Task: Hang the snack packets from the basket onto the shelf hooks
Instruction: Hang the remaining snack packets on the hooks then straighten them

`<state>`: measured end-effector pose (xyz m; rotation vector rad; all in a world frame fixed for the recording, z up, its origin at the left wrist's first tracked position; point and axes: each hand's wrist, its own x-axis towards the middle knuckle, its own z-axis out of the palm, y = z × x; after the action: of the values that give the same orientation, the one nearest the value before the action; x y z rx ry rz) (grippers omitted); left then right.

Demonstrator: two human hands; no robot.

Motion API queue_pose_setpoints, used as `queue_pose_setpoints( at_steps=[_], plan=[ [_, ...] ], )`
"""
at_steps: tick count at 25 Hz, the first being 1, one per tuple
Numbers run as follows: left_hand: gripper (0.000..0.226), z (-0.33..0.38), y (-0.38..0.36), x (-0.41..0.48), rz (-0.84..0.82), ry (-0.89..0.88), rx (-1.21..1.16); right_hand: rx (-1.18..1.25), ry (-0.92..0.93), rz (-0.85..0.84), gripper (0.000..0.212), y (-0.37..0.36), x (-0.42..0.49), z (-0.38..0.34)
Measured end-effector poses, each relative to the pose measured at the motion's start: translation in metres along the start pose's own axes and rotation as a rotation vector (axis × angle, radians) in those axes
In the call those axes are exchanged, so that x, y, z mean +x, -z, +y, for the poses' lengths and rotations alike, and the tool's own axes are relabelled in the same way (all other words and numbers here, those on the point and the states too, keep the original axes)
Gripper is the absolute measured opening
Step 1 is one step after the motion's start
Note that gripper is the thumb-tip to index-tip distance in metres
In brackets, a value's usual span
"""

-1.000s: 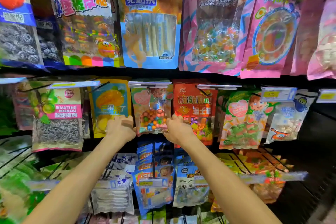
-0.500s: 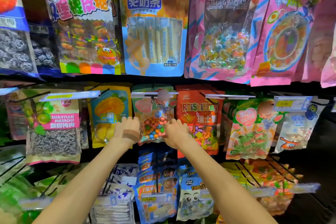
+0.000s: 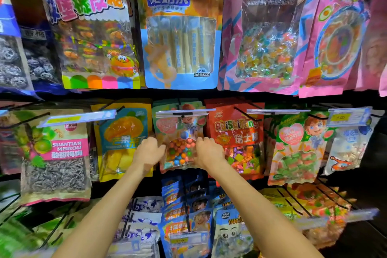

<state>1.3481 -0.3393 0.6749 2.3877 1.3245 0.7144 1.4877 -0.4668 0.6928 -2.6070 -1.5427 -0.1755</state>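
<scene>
A green-and-pink packet of round coloured candies [image 3: 180, 146] hangs in the middle row of the shelf, under a black hook with a clear price strip [image 3: 184, 112]. My left hand [image 3: 149, 153] grips its left edge and my right hand [image 3: 208, 153] grips its right edge, fingers curled round the sides. The packet's top reaches up behind the price strip; whether its hole sits on the hook is hidden. The basket is out of view.
A yellow mango packet [image 3: 123, 140] hangs just left and a red RuiShiTang packet [image 3: 237, 138] just right. Large bags hang in the row above, blue packets [image 3: 184, 205] on hooks below. Bare black hooks [image 3: 326, 195] jut out at lower right.
The view has shifted so the shelf sits lower in frame. Both hands stay on the candy packet's sides, and the packet has risen closer to the hook and price strip.
</scene>
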Motion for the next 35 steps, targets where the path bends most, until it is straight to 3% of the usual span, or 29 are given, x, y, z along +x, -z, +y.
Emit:
queue_pose_setpoints(
  at_steps=[9,16,21,29,32,35],
  plan=[
    [0.038,0.005,-0.001,0.002,0.006,0.133,-0.324,0.275,-0.141,0.097,0.048,-0.012,0.007,0.001],
    [0.029,0.011,0.0,0.0,0.004,0.188,-0.414,0.593,-0.144,0.075,0.042,-0.021,0.023,0.006],
    [0.019,0.02,-0.001,0.005,-0.021,0.309,-0.535,0.799,-0.113,-0.009,0.052,-0.017,0.029,0.013],
    [0.039,0.001,-0.016,0.015,0.061,0.287,-0.6,0.827,-0.078,-0.078,0.05,-0.023,0.026,0.021],
    [0.033,-0.002,-0.015,0.004,0.027,0.166,-0.594,0.857,-0.071,-0.074,0.047,-0.028,0.03,0.016],
    [0.026,0.0,-0.01,-0.001,-0.008,0.144,-0.589,0.886,-0.063,-0.039,0.062,-0.029,0.033,0.01]
  ],
)
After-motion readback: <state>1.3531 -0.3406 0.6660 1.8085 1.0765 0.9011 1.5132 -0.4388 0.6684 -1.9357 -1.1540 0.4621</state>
